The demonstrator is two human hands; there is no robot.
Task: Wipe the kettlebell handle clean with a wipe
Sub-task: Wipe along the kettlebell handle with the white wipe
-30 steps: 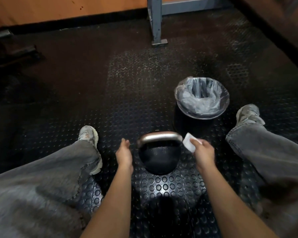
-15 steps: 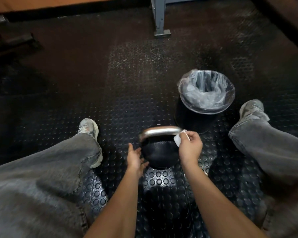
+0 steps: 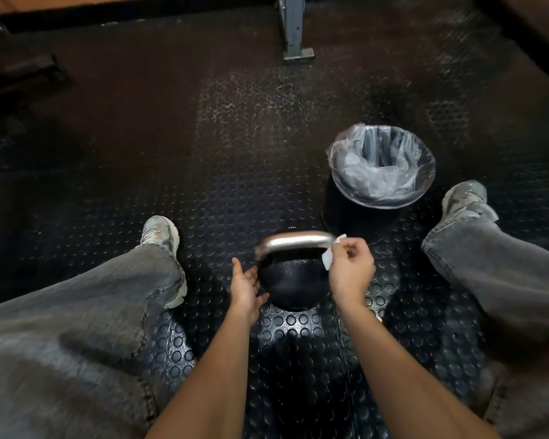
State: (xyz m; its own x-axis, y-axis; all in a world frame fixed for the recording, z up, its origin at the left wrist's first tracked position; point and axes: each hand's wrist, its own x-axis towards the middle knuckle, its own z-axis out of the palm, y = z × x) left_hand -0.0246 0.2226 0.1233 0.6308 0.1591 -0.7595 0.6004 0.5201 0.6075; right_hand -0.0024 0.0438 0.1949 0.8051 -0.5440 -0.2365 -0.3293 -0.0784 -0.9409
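A black kettlebell (image 3: 293, 285) with a shiny metal handle (image 3: 295, 242) stands on the studded rubber floor between my legs. My right hand (image 3: 351, 269) pinches a small white wipe (image 3: 330, 256) against the right end of the handle. My left hand (image 3: 246, 285) rests with straight fingers against the left side of the kettlebell's body, palm toward it.
A black bin (image 3: 382, 172) lined with a clear plastic bag stands just behind and right of the kettlebell. My legs in grey jeans and grey shoes (image 3: 160, 231) flank the kettlebell. A grey metal post foot (image 3: 295, 36) stands far back; dark equipment (image 3: 19, 71) lies far left.
My right hand brought the wipe from beside the handle onto its right end. My left hand moved in and down to the kettlebell's left side.
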